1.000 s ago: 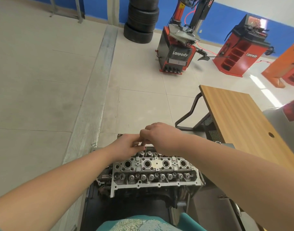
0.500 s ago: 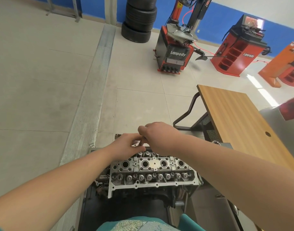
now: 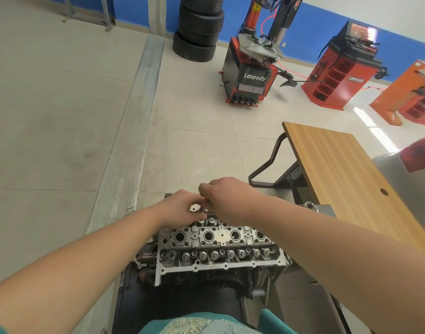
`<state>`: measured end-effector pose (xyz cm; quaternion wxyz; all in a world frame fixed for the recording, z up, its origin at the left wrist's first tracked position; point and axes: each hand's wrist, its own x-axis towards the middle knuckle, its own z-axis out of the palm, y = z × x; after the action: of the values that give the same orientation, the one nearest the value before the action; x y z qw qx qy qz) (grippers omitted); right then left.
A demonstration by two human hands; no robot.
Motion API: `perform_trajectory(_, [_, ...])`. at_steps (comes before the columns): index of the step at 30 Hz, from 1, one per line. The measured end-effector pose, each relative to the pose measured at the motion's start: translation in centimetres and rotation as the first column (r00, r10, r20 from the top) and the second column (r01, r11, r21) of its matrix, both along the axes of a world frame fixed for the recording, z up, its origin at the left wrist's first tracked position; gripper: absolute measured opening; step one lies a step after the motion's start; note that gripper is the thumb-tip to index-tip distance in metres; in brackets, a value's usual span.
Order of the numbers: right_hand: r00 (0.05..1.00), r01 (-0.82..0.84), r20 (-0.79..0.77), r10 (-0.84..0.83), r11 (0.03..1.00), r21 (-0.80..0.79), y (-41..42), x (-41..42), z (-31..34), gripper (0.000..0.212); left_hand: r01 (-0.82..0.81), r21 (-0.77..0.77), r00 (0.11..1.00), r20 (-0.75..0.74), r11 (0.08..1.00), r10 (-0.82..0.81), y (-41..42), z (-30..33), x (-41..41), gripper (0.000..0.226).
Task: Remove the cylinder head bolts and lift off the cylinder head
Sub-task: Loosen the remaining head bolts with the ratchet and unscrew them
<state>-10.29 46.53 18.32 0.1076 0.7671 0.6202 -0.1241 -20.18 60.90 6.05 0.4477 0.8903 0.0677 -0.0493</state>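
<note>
The bare aluminium cylinder head (image 3: pixel 218 251) sits on the engine block, low in the middle of the view, with its spark-plug wells and valve springs exposed. Both hands meet over its far edge. My left hand (image 3: pixel 180 208) has curled fingers around a small pale metal piece (image 3: pixel 195 208) with a hole in it. My right hand (image 3: pixel 224 194) comes in from the right, and its fingertips pinch something at the same spot. The far row of the head is hidden behind the hands.
A wooden desk (image 3: pixel 346 179) on a black frame stands to the right of the engine. Farther back on the tiled floor are a tyre changer (image 3: pixel 250 78), a stack of tyres (image 3: pixel 198 30) and red cabinets (image 3: pixel 339 68). A metal floor channel (image 3: pixel 132 141) runs along the left.
The hands stay together over the head's far edge. The small pale piece now shows more between the fingers. The view has shifted slightly.
</note>
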Motion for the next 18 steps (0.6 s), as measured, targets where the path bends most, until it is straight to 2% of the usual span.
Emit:
perform_trajectory(2, [0.989, -0.146, 0.0, 0.146, 0.989, -0.012, -0.1, 0.4, 0.3, 0.024, 0.051, 0.005, 0.998, -0.041, 0.999, -0.051, 0.5, 0.1, 0.0, 0.012])
perform_trajectory(3, [0.987, -0.162, -0.016, 0.162, 0.987, -0.005, -0.2, 0.5, 0.5, 0.029, 0.048, 0.005, 0.998, -0.046, 0.999, -0.048, 0.7, 0.1, 0.1, 0.011])
perform_trajectory(6, [0.992, -0.023, -0.122, 0.034, 0.995, 0.095, -0.4, 0.2, 1.0, 0.035, -0.015, -0.004, 1.0, -0.01, 1.0, 0.015, 0.8, 0.1, 0.2, 0.024])
perform_trajectory(8, [0.994, 0.103, -0.039, -0.101, 0.992, 0.069, 0.0, -0.3, 0.8, 0.043, -0.093, -0.088, 0.996, -0.006, 0.992, 0.093, 0.6, -0.1, 0.2, 0.018])
perform_trajectory(9, [0.985, 0.163, 0.047, -0.165, 0.986, 0.035, 0.3, -0.4, 0.4, 0.042, -0.12, -0.126, 0.993, -0.004, 0.985, 0.12, 0.5, -0.1, 0.2, 0.016])
perform_trajectory(11, [0.972, 0.209, 0.111, -0.206, 0.978, -0.01, 0.5, -0.5, -0.2, 0.033, -0.111, -0.119, 0.994, 0.008, 0.987, 0.113, 0.4, -0.1, 0.4, 0.018])
perform_trajectory(13, [0.99, 0.135, 0.041, -0.135, 0.991, -0.011, 0.4, -0.4, -0.1, 0.017, -0.043, -0.098, 0.999, 0.004, 0.994, 0.044, 0.6, -0.1, 0.5, 0.017])
perform_trajectory(14, [0.999, 0.041, 0.025, -0.04, 0.999, -0.008, 0.2, -0.1, 0.0, 0.008, 0.0, -0.094, 1.0, -0.009, 0.996, -0.001, 0.7, 0.0, 0.4, 0.02])
perform_trajectory(16, [0.988, -0.151, -0.005, 0.152, 0.988, 0.013, -0.2, 0.6, 0.0, 0.027, 0.045, -0.078, 0.998, -0.04, 0.996, -0.048, 1.0, 0.1, 0.2, 0.03])
perform_trajectory(18, [0.983, -0.16, -0.075, 0.166, 0.984, 0.081, -0.6, 0.8, 0.5, 0.029, 0.016, -0.087, 0.998, -0.052, 0.996, -0.02, 1.2, -0.2, 0.2, 0.024])
